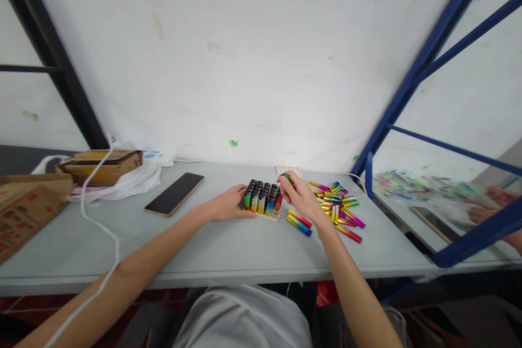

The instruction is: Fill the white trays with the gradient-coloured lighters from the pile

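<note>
A pale tray (272, 218) stands on the table, holding several upright lighters (262, 198) in rows, with black tops and green, yellow, blue and red bodies. My left hand (228, 203) grips the tray's left side, its thumb along the front and its fingers behind. At the back right corner of the tray, my right hand (297, 193) is closed in a pinch on a small lighter (289, 178); only a dark and green bit of it shows. Beside my right wrist lie a few shiny coloured sticks (299, 223), and a loose pile of metallic sticks (337, 204) spreads further right.
A phone (175, 194) lies left of my left hand. Cardboard boxes (104, 166) and a white plastic bag (138, 182) are at the far left. A white cable (116, 244) hangs across my left forearm. Right, past a blue metal frame (402, 99), another person's hands (495, 204) are over a neighbouring table.
</note>
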Demonstrator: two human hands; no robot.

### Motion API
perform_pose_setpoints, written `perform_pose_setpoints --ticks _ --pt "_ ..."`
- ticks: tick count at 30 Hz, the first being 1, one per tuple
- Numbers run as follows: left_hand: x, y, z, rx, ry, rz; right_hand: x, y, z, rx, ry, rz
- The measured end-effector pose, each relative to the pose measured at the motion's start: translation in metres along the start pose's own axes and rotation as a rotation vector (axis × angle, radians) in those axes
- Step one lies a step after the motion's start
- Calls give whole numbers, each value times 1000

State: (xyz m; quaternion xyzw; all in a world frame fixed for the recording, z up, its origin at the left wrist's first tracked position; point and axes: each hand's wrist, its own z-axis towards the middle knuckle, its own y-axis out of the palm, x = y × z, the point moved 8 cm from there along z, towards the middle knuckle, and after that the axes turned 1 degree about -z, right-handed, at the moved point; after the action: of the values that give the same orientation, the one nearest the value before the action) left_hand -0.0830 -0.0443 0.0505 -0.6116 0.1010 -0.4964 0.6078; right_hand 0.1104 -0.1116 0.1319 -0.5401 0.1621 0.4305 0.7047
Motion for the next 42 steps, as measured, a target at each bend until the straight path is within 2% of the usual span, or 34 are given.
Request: perform_pose_setpoints --ticks 3,6,13,22,31,37,42 --pt "0 0 -1 -2 -1 0 -20 -9 -4 -44 -139 -89" --pt "-1 0 -2 -4 -14 8 -27 -12 -6 -82 -210 -183" --pt "-1 0 -1 6 2 7 -3 -1 -3 -188 -145 -244" --pt "1 0 0 -10 -7 9 16 -5 -3 -134 -39 -225" --pt "0 0 -2 -22 -20 10 17 -6 -6 -222 24 -125" --pt "0 1 -2 -30 -30 5 22 -6 -5 -186 27 -184" --pt "-1 1 -1 -17 -7 21 14 -11 -5 -160 14 -202"
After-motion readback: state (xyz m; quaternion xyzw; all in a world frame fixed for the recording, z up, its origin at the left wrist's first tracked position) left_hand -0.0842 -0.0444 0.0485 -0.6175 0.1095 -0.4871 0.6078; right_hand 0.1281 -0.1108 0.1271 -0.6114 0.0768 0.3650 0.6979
